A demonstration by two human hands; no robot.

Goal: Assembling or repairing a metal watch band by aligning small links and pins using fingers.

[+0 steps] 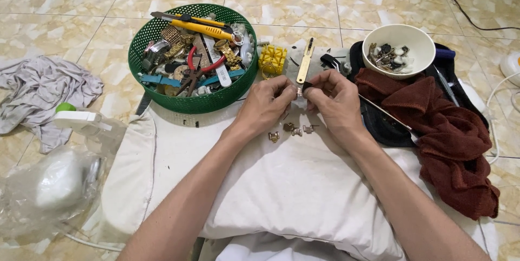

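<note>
Two hands pinch one tiny metal piece at frame centre.
Left hand (pixel 266 104) and right hand (pixel 335 97) meet fingertip to fingertip, clamped on the small part (pixel 299 91), above loose links (pixel 292 130) on the white pillow (pixel 292 185); green basket (pixel 162 95) upper left.

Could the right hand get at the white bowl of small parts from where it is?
Probably yes. The white bowl sits open-topped just beyond the right hand, with nothing standing between them, though its fingers are pinching a small metal piece now.
</note>
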